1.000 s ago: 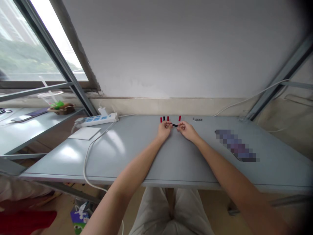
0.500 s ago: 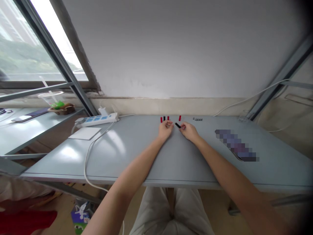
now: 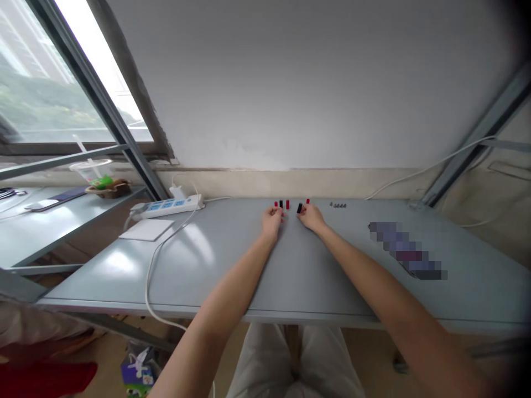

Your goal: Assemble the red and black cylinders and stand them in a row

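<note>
Near the back of the grey table (image 3: 232, 249), my right hand (image 3: 311, 216) pinches a small black cylinder (image 3: 299, 208), which stands nearly upright with a slight tilt. My left hand (image 3: 272, 220) rests to its left, fingers curled together; whatever they may hold is too small to make out. Just behind the left hand stand a red cylinder (image 3: 276, 204), a black cylinder (image 3: 281, 204) and another red cylinder (image 3: 287, 204). One more red cylinder (image 3: 307, 201) shows behind my right hand, partly hidden by it.
Several small dark pieces (image 3: 340, 205) lie at the back right. A pixelated flat object (image 3: 406, 251) is on the right. At left are a power strip (image 3: 174, 205), a white flat item (image 3: 146, 230) and a white cable (image 3: 150, 271) crossing the front edge.
My left hand has moved slightly left and down, away from the right hand. The black cylinder in my right hand has turned from slanted to nearly upright. The view has shifted a little.
</note>
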`<state>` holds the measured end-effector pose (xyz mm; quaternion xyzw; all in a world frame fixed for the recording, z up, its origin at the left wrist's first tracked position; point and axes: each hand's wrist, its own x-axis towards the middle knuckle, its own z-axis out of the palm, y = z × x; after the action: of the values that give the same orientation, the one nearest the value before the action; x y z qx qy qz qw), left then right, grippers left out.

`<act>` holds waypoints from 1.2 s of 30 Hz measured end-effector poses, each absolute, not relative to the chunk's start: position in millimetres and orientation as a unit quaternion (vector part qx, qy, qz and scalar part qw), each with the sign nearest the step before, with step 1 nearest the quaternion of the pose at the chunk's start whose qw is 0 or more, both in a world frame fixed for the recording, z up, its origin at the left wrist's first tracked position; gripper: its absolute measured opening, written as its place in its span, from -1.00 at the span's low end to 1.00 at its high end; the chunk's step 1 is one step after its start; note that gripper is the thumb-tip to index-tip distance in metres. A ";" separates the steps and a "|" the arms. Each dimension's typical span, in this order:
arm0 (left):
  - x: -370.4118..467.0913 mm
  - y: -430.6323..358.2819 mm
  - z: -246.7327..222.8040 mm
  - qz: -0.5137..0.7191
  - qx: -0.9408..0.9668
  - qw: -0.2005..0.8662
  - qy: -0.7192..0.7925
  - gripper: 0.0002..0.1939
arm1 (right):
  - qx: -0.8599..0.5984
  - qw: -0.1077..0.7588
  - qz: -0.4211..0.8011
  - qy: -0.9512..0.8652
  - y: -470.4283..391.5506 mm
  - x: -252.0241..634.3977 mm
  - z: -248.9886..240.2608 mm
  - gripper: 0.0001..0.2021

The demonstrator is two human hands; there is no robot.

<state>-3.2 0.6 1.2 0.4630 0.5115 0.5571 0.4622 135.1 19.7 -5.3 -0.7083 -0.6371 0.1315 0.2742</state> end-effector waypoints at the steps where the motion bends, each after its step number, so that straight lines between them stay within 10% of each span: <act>1: -2.9 0.2 1.4 0.556 0.463 0.464 0.512 -0.93 | -0.717 0.266 0.127 -0.632 22.1 131.3 -5.8 -0.88; 36: 3.4 -7.8 -17.0 0.315 0.785 0.200 0.494 -0.85 | -0.744 0.252 0.026 -0.619 31.2 190.6 -26.2 -0.71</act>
<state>3.4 -7.8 -17.0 0.7854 0.4943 0.3146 0.1996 190.6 31.2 -26.2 -0.7438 -0.6187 0.0260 0.2517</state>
